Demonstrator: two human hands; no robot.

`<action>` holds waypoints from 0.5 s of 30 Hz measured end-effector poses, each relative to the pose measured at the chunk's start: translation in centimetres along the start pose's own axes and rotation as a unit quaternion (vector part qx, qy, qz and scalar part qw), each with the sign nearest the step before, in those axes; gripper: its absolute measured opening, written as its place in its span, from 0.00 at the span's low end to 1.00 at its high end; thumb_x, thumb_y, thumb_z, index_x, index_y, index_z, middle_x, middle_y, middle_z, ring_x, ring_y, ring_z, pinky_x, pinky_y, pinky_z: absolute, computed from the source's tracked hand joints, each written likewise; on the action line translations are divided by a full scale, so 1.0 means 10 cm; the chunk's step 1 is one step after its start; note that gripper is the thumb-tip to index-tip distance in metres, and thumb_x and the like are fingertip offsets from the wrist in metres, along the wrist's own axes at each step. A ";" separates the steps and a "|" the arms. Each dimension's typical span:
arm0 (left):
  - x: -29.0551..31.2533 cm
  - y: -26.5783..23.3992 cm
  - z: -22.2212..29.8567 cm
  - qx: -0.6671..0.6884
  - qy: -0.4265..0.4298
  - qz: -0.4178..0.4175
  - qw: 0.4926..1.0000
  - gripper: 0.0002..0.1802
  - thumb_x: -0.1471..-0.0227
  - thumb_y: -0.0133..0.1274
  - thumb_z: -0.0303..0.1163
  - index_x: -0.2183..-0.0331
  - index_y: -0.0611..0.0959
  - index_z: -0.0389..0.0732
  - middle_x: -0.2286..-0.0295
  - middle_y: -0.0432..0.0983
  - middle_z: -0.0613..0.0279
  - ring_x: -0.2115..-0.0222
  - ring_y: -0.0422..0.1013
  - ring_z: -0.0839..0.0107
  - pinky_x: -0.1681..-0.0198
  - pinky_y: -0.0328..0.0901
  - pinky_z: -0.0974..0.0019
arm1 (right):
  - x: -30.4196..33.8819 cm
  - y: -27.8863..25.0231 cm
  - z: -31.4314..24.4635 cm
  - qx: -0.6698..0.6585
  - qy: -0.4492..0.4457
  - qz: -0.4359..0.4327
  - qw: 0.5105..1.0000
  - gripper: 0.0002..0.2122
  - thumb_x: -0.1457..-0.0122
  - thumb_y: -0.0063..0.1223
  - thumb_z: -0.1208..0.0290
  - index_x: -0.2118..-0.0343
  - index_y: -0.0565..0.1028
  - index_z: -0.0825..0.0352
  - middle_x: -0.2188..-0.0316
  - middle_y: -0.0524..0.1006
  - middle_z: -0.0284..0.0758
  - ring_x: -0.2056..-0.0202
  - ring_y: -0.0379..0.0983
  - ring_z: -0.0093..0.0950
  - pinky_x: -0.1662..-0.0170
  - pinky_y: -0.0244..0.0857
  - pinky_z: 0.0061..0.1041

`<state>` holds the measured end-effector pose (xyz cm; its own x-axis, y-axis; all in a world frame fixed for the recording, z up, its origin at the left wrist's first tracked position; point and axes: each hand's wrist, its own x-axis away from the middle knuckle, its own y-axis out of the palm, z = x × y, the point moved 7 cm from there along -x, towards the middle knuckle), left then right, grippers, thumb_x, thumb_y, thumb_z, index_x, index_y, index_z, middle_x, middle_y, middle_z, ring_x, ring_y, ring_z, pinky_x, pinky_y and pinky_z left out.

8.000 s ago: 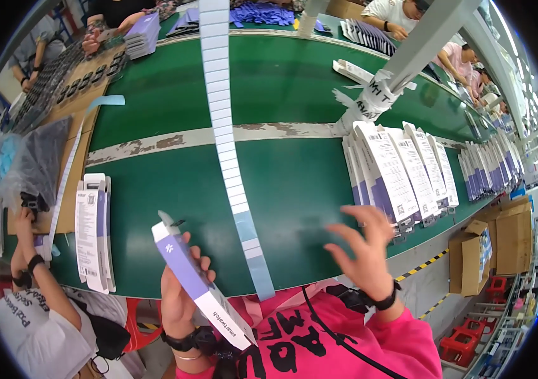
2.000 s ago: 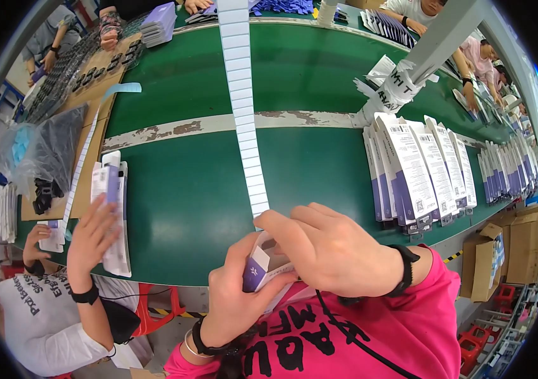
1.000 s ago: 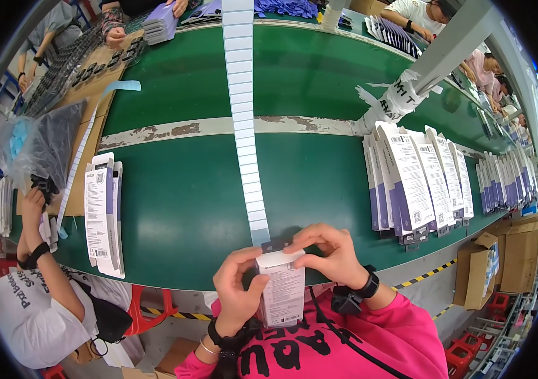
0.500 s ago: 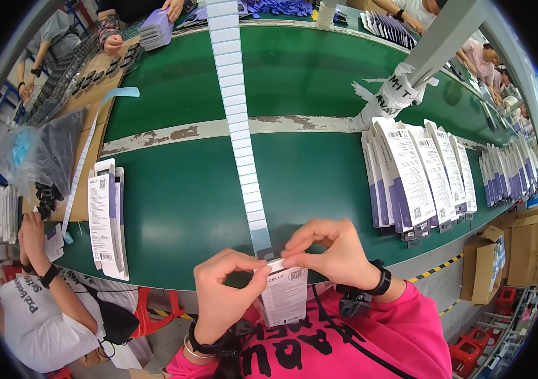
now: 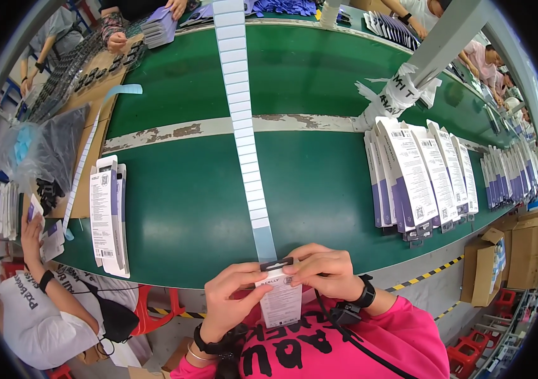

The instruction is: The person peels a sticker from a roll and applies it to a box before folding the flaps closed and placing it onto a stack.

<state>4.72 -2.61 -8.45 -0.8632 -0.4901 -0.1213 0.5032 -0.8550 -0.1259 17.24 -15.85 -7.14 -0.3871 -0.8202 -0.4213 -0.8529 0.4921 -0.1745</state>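
Note:
A slim white retail box (image 5: 281, 308) with small print and a square code stands upright in front of my chest, just off the table's near edge. At its top is a dark hang tab (image 5: 276, 264). My left hand (image 5: 234, 292) closes on the box's upper left corner, thumb across the front face. My right hand (image 5: 324, 273) pinches the upper right corner with bent fingers. Behind the box's top, a long strip of white labels on pale blue backing (image 5: 243, 139) runs away over the green table (image 5: 174, 208).
Several white-and-purple boxes (image 5: 408, 177) lean together at right, with more boxes (image 5: 509, 167) beyond. Another small stack (image 5: 108, 215) stands at left. A co-worker (image 5: 54, 316) sits at left. A grey post wrapped in white film (image 5: 395, 91) rises at the far right.
Both hands and the box have dropped slightly toward me. My right fingers have come lower and closer around the box's top. At left, the co-worker's hand now holds up a small white-and-purple piece.

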 end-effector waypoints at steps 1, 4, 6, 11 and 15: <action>-0.02 0.00 0.07 -0.032 0.028 -0.015 0.999 0.15 0.62 0.64 0.18 0.67 0.82 0.34 0.66 0.77 0.56 0.68 0.75 0.69 0.69 0.71 0.72 | -0.02 0.01 -0.02 -0.001 -0.001 -0.001 1.000 0.07 0.54 0.60 0.85 0.70 0.79 0.69 0.66 0.81 0.36 0.57 0.74 0.34 0.62 0.72 0.27; -0.16 -0.21 0.26 -0.142 0.075 -0.016 0.987 0.16 0.63 0.63 0.18 0.65 0.82 0.34 0.66 0.77 0.57 0.69 0.75 0.70 0.65 0.70 0.69 | -0.16 0.00 -0.08 0.028 0.023 -0.012 0.999 0.08 0.53 0.58 0.85 0.69 0.80 0.68 0.64 0.80 0.40 0.52 0.72 0.37 0.56 0.70 0.29; -0.38 -0.80 0.29 -0.148 0.029 0.147 0.978 0.17 0.62 0.61 0.18 0.63 0.82 0.34 0.65 0.77 0.58 0.68 0.74 0.72 0.62 0.68 0.70 | -0.29 -0.11 -0.10 0.054 0.032 0.044 0.997 0.12 0.52 0.57 0.85 0.63 0.78 0.68 0.56 0.77 0.42 0.50 0.71 0.39 0.49 0.66 0.31; -1.15 -1.80 0.19 -0.276 0.047 0.363 0.888 0.23 0.44 0.52 0.30 0.48 0.70 0.32 0.52 0.70 0.45 0.55 0.70 0.62 0.53 0.65 0.63 | -0.46 -0.26 0.26 0.124 0.125 0.072 0.982 0.12 0.50 0.54 0.82 0.60 0.75 0.68 0.56 0.76 0.40 0.50 0.70 0.37 0.47 0.63 0.32; -1.32 -0.97 -0.11 -0.204 -0.006 0.159 0.966 0.21 0.49 0.54 0.28 0.52 0.75 0.38 0.51 0.69 0.50 0.53 0.68 0.56 0.51 0.64 0.61 | -0.66 -0.08 0.32 0.244 0.072 0.004 0.967 0.16 0.54 0.59 0.81 0.59 0.74 0.69 0.58 0.76 0.42 0.52 0.69 0.42 0.49 0.64 0.35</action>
<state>11.30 12.37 -6.75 -0.6613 -0.7209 -0.2074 0.7157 -0.5236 -0.4622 21.63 -9.93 -7.11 -0.4687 -0.8301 -0.3022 -0.5955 0.5496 -0.5860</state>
